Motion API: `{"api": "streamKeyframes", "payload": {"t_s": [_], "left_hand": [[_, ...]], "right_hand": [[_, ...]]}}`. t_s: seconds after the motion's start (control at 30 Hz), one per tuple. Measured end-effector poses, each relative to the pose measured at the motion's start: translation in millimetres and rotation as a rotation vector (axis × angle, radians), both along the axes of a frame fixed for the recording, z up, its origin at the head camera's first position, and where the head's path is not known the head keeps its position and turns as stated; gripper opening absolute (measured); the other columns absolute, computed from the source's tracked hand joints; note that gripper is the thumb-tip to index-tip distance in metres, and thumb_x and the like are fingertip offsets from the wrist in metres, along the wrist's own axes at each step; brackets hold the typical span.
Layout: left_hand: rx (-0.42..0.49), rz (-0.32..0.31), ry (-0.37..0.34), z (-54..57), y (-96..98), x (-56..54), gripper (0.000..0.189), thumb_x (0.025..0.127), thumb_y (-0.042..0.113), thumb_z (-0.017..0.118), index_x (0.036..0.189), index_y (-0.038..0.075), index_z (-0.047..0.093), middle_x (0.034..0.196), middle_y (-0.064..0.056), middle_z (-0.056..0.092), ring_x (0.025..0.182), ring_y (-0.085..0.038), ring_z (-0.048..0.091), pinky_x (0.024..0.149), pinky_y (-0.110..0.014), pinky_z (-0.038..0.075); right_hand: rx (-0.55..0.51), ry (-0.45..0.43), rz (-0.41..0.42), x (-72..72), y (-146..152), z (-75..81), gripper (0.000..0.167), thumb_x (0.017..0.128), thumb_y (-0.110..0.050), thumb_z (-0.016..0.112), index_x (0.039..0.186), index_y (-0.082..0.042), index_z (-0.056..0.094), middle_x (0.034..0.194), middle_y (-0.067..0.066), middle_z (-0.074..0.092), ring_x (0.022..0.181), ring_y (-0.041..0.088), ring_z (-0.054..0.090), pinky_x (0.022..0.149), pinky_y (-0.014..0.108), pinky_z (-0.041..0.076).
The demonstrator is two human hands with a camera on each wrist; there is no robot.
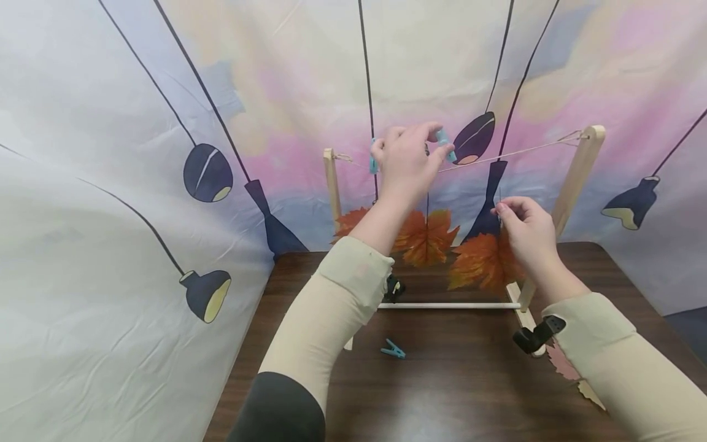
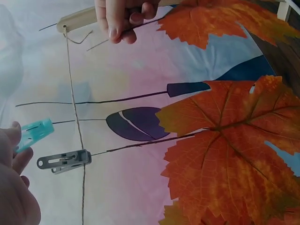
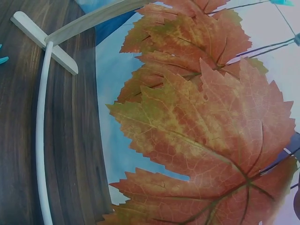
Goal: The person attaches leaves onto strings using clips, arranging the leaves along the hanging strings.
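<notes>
- Light-blue clothespin (image 1: 445, 145): pinched by the left hand (image 1: 409, 153), tilted, just above the string (image 2: 72, 84), clear of it.
- Orange, toothed leaf (image 1: 479, 261), greenish-yellow toward some edges: stem upright in the right hand (image 1: 527, 227), below the string, unattached.

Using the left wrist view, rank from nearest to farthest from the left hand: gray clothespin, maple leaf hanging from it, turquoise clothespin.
1. Turquoise clothespin: pinched in the left hand.
2. Gray clothespin: clipped on the string.
3. Maple leaf: farther off, at picture right.
</notes>
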State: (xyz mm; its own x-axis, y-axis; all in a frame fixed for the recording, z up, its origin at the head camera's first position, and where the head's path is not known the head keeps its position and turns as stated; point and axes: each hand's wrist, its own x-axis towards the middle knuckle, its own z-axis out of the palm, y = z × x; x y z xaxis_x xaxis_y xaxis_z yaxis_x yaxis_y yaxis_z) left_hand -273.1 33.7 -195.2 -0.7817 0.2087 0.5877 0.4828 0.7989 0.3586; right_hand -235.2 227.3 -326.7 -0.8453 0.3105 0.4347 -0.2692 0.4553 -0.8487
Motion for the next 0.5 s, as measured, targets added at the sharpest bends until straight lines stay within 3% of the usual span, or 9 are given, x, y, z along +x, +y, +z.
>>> {"api": "streamKeyframes", "payload": {"t_s": [0.13,0.33,0.5], "left_hand": [[-0.018,0.007,-0.015,4.8,6.8,-0.3,0.022,0.088,0.047,0.06,0.105,0.033,0.063,0.101,0.023,0.061,0.111,-0.008,0.04,0.097,-0.038,0.015],[-0.027,-0.023,-0.045,12.7,18.6,0.2,0.032,0.088,0.048,0.059,0.117,0.033,0.061,0.103,0.021,0.063,0.113,-0.007,0.039,0.1,-0.037,0.014],[-0.039,-0.003,-0.095,18.0,27.5,1.0,0.034,0.088,0.049,0.058,0.119,0.035,0.06,0.102,0.022,0.063,0.115,-0.007,0.038,0.1,-0.037,0.013]], "right_hand": [[-0.005,-0.017,-0.006,-0.7,1.3,3.8,0.032,0.095,-0.035,0.053,0.102,-0.004,0.06,0.088,-0.007,0.064,0.086,0.005,0.05,0.072,0.02,0.036],[0.008,-0.023,-0.019,-3.3,3.1,7.5,0.036,0.095,-0.038,0.052,0.103,-0.004,0.06,0.09,-0.004,0.065,0.085,0.005,0.051,0.072,0.02,0.036],[0.025,-0.047,-0.004,-5.5,2.4,10.1,0.04,0.095,-0.04,0.05,0.107,-0.004,0.06,0.095,0.0,0.064,0.088,0.006,0.051,0.075,0.021,0.037]]}}
